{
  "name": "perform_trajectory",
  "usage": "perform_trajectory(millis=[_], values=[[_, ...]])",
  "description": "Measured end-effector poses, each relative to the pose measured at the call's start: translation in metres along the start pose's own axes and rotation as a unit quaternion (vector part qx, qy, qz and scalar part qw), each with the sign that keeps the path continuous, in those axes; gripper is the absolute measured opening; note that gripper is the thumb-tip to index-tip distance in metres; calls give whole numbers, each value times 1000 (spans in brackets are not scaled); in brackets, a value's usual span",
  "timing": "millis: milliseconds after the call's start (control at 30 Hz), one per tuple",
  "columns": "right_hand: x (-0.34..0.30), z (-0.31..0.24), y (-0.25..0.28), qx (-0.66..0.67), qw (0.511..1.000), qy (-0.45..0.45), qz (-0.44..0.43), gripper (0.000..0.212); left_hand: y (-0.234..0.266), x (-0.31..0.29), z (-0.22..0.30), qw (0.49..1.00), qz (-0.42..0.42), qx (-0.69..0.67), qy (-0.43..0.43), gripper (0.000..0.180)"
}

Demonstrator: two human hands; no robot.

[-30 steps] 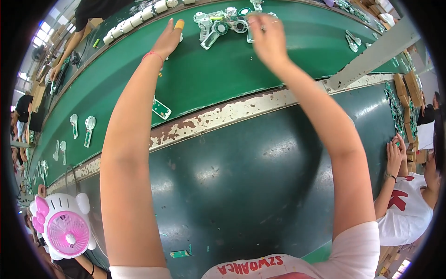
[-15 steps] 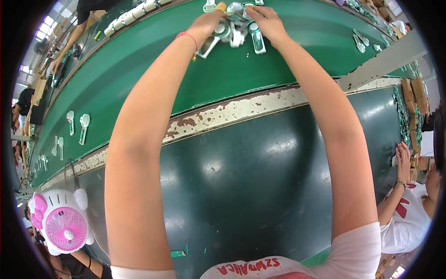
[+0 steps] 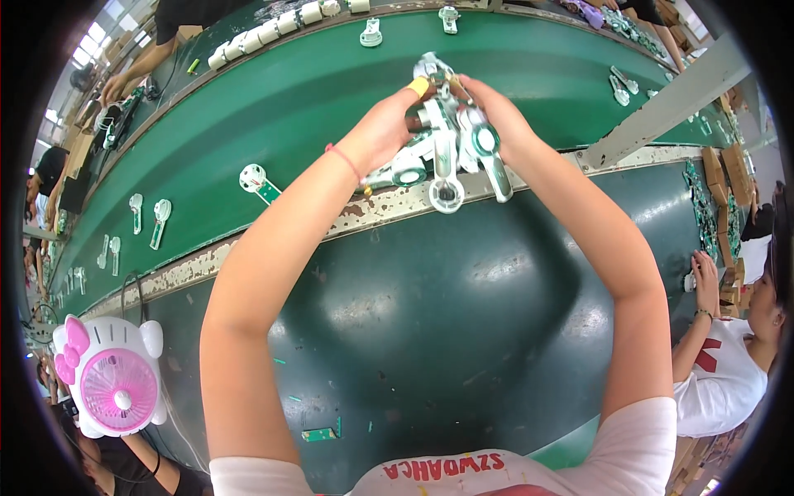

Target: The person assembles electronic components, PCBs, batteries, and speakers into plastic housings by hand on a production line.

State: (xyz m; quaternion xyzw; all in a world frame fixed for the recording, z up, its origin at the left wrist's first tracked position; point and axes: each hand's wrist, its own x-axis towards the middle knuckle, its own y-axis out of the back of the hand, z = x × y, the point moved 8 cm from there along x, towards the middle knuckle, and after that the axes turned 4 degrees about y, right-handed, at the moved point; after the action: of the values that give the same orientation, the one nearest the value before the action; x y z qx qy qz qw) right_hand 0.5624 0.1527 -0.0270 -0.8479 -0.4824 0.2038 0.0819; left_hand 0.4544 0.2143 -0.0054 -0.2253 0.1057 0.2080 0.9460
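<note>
Between my two hands is a loose bunch of white plastic housings, each with a round head, a long handle and green showing inside. My left hand, with a yellow cover on one fingertip, clasps the bunch from the left. From the right, my right hand presses against it with bent fingers. Some housings point down over the worn metal edge of the green belt. A single similar housing lies on the belt beside my left forearm. The pieces in the middle of the bunch hide one another.
More housings lie on the green belt, at far left and far right. In front of me is a dark bench with a small green circuit-board piece. A pink-and-white fan stands left; a metal post slants at right. Co-workers sit nearby.
Both hands have drawn the bunch of housings from the belt's far part toward me, up to its near edge. Two housings stay behind at the far side. The view has shifted slightly.
</note>
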Motion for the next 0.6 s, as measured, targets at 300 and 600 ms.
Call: perform_trajectory(millis=[300,600], values=[[-89,-28,-9,-330,915,-114,-204,32,-27,-92,11,862,-144,481,-72,30],[95,-68,23,-610,712,342,60,37,92,21,99,707,264,616,-228,33]])
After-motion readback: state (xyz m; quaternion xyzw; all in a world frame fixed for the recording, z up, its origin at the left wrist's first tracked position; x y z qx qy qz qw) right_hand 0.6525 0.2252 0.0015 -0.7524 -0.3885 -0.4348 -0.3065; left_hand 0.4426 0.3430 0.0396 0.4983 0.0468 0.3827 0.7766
